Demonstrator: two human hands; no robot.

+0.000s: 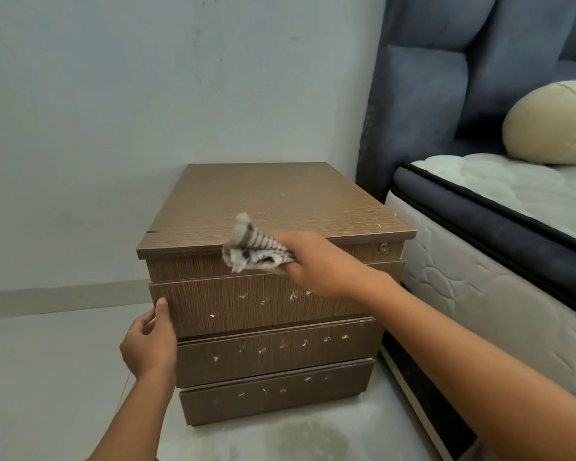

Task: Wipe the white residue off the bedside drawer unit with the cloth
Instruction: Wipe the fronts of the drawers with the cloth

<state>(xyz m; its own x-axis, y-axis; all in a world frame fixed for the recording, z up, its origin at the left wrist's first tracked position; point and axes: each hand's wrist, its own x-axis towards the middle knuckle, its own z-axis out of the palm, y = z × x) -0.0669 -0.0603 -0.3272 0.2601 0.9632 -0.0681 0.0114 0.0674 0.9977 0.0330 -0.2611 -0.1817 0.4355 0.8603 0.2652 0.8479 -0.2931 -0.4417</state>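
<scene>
A brown wood-grain bedside drawer unit (pixel 266 201) stands on the floor in the middle of the view, with three drawer fronts below its top. White residue specks (pixel 261 351) dot all three drawer fronts, and a few lie on the top near its right edge. My right hand (pixel 316 264) grips a bunched grey-and-white striped cloth (pixel 251 249) at the front edge of the top, above the upper drawer. My left hand (pixel 150 344) holds the left edge of the upper drawer front, thumb on its face.
A bed with a white quilted mattress (pixel 499 261) and dark blue padded headboard (pixel 446 94) stands close on the right, with a cream pillow (pixel 552 124) on it. A pale wall (pixel 147 78) is behind the unit. Light floor (pixel 47 377) lies left and in front.
</scene>
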